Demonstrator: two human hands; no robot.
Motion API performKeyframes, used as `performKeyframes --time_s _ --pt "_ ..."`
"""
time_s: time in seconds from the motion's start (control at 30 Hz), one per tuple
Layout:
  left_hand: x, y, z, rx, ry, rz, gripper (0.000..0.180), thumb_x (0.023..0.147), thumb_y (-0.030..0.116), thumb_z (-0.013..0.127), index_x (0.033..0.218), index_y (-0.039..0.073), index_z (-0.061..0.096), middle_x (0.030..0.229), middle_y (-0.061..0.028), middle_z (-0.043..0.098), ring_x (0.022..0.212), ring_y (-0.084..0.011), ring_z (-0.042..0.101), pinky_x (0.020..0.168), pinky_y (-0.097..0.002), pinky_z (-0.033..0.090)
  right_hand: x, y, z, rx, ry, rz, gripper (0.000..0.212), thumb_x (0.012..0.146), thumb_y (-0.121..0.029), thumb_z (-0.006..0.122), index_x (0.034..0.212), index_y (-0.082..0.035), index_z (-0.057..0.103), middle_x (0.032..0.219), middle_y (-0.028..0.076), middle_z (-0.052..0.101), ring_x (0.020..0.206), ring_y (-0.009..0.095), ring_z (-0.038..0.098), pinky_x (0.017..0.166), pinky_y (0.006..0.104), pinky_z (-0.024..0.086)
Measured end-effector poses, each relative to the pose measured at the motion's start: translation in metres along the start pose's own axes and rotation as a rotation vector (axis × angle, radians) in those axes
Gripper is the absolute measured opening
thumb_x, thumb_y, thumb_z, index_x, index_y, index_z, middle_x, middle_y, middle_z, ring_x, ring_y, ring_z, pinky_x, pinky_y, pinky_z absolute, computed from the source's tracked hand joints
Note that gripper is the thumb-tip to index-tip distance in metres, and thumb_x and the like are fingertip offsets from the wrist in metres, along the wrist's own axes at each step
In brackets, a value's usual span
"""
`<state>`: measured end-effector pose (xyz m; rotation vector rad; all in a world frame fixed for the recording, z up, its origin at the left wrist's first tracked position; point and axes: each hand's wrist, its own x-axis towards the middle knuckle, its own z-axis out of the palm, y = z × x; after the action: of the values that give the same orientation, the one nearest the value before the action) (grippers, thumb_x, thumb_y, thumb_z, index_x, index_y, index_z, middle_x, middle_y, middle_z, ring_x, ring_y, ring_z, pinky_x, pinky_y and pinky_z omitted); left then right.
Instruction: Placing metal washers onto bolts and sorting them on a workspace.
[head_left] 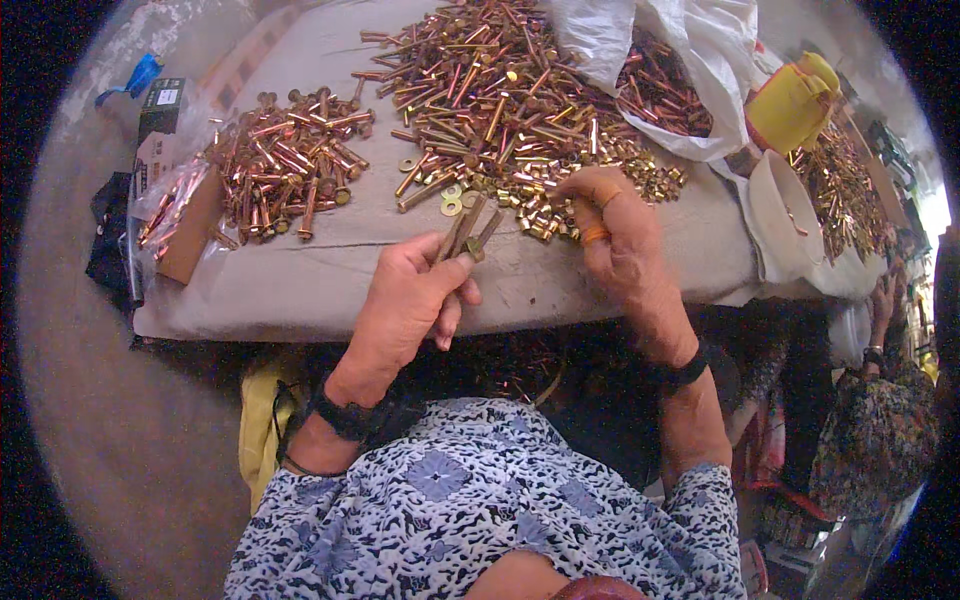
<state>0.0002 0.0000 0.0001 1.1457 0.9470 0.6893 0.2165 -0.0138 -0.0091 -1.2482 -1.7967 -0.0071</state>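
The left hand (pixel 405 290) covers part of the bolts (pixel 460 230) it grips, so their number cannot be told for sure, while the curled right hand (pixel 625 230) hides whatever it may pinch beside the small brass-coloured sleeves (pixel 540 217). The top edge cuts off the big bolt pile (pixel 490 95) and the white bag (pixel 715 60), whose folds conceal some of its contents, and the co-worker (pixel 865 440) at the right runs into the blurred dark rim. The white label (pixel 167 97) on the dark box (pixel 158 124) is too small to read, and shadow obscures much beneath the counter (pixel 320 290)
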Motion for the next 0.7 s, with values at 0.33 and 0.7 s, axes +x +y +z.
performKeyframes --time_s 0.33,0.7 --pt "-0.002 -0.005 0.009 0.124 0.027 0.018 0.013 0.083 0.010 0.049 0.077 -0.001 0.051 0.061 -0.0057 0.055 0.035 -0.0066 0.043 0.028 -0.0210 0.034 -0.017 -0.015 0.007 0.213 -0.098 0.116 0.027 0.080 0.003 0.048 0.106 -0.005 0.054 0.082 0.010 0.057 0.071 0.020 0.055 0.065 0.0290 0.045" --pt "-0.005 -0.006 0.017 0.134 -0.013 0.048 0.013 0.084 0.011 0.051 0.077 0.000 0.052 0.059 -0.0044 0.054 0.035 -0.0061 0.043 0.028 -0.0206 0.033 -0.022 -0.022 0.010 0.462 -0.158 0.254 0.033 0.078 0.001 0.053 0.110 -0.003 0.048 0.085 0.012 0.057 0.071 0.027 0.058 0.065 0.0340 0.048"
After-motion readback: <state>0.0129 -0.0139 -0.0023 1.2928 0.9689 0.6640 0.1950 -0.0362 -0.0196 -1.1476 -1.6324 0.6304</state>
